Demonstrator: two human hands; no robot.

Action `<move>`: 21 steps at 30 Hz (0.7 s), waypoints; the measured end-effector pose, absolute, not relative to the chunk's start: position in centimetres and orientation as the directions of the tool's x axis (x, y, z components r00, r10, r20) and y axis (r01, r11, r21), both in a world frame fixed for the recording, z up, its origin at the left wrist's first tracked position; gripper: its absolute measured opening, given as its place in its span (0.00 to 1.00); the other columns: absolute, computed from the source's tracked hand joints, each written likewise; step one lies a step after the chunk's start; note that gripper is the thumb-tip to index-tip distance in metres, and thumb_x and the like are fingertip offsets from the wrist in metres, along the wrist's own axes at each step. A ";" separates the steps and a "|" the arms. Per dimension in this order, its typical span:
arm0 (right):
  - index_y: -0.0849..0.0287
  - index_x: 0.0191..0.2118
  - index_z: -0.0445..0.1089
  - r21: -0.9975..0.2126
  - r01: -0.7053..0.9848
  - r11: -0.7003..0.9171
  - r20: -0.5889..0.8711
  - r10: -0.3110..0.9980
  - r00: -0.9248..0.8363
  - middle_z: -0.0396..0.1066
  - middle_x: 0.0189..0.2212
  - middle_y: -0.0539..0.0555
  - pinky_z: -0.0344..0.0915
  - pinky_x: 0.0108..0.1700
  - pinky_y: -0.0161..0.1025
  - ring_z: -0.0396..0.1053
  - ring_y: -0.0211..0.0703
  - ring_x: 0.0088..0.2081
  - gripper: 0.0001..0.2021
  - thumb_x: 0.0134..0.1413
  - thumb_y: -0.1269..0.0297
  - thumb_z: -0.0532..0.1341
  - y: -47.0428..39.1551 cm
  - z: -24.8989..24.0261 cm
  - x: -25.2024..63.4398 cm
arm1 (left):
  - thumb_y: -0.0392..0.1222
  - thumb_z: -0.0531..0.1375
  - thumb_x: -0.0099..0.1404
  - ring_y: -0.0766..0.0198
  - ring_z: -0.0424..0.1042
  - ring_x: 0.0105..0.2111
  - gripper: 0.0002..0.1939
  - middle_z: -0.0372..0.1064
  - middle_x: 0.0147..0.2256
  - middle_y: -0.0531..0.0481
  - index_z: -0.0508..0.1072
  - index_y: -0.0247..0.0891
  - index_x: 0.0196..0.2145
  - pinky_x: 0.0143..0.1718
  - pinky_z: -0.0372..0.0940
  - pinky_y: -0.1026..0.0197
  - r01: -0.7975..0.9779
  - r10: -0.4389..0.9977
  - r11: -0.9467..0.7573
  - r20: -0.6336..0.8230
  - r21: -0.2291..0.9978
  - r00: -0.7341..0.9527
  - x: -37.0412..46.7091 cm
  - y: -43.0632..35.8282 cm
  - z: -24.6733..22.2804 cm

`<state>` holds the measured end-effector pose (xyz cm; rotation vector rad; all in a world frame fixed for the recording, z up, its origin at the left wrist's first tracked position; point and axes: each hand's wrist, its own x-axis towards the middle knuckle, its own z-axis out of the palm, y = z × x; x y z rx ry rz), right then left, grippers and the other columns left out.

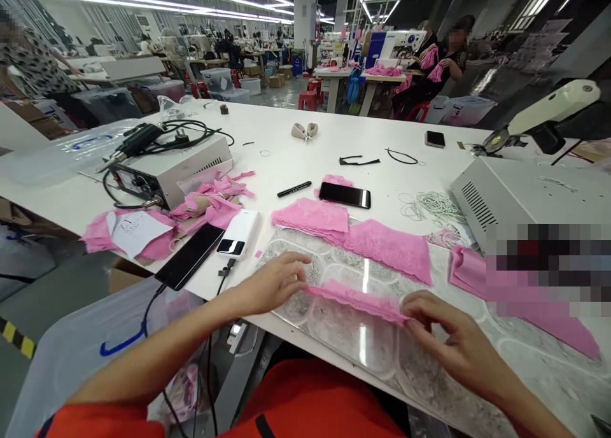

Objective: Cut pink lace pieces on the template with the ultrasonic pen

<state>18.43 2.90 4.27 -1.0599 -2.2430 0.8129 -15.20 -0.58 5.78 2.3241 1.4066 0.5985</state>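
A narrow strip of pink lace fabric [356,300] stretches between my two hands, just over the grey marbled mat at the table's front. My left hand [274,282] pinches its left end between thumb and fingers. At the right end, my right hand [446,330] grips the edge with bent fingers. Two more pink lace pieces, a left one [312,215] and a right one [394,247], lie flat just beyond the strip. A black phone [344,195] rests behind them, partly on another scrap of pink cloth.
A white power bank [238,235] and a dark phone [189,256] lie left, near a grey box [181,167] with a corded tool. Folded pink fabric [539,314] and a large grey machine [539,196] stand right. A pen [294,188] and tangled pale cords [436,207] lie farther back.
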 end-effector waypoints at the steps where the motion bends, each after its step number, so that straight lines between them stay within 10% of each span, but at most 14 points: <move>1: 0.55 0.27 0.67 -0.729 0.494 0.475 0.156 0.817 -0.555 0.70 0.27 0.53 0.64 0.26 0.35 0.66 0.38 0.26 0.13 0.62 0.58 0.55 3.8 4.9 18.2 | 0.42 0.56 0.72 0.59 0.73 0.53 0.11 0.71 0.54 0.45 0.73 0.38 0.33 0.54 0.68 0.58 0.733 0.900 -0.420 0.140 0.535 0.414 -15.4 0.6 6.7; 5: 0.56 0.23 0.66 -0.771 0.522 0.365 0.064 0.860 -0.506 0.66 0.21 0.50 0.61 0.25 0.36 0.62 0.38 0.23 0.17 0.57 0.51 0.58 9.1 7.2 16.3 | 0.43 0.57 0.68 0.58 0.75 0.49 0.10 0.74 0.51 0.46 0.74 0.38 0.32 0.51 0.69 0.57 0.757 0.928 -0.364 0.141 0.542 0.345 -16.8 7.0 9.4; 13: 0.57 0.30 0.73 -0.585 0.473 0.659 0.508 0.752 -0.420 0.74 0.37 0.56 0.67 0.36 0.39 0.69 0.40 0.34 0.06 0.53 0.64 0.59 19.0 9.9 8.7 | 0.47 0.53 0.68 0.53 0.67 0.57 0.13 0.67 0.57 0.42 0.73 0.38 0.33 0.61 0.60 0.47 0.827 0.896 -0.405 0.350 0.391 0.273 -22.8 15.6 10.4; 21: 0.56 0.34 0.74 -0.610 0.504 0.611 0.390 0.785 -0.481 0.75 0.35 0.54 0.70 0.35 0.38 0.71 0.39 0.32 0.07 0.53 0.68 0.58 18.0 3.4 9.9 | 0.48 0.54 0.69 0.50 0.70 0.52 0.14 0.71 0.49 0.39 0.76 0.38 0.36 0.54 0.65 0.45 0.829 0.851 -0.502 0.315 0.248 0.421 -24.6 14.1 5.2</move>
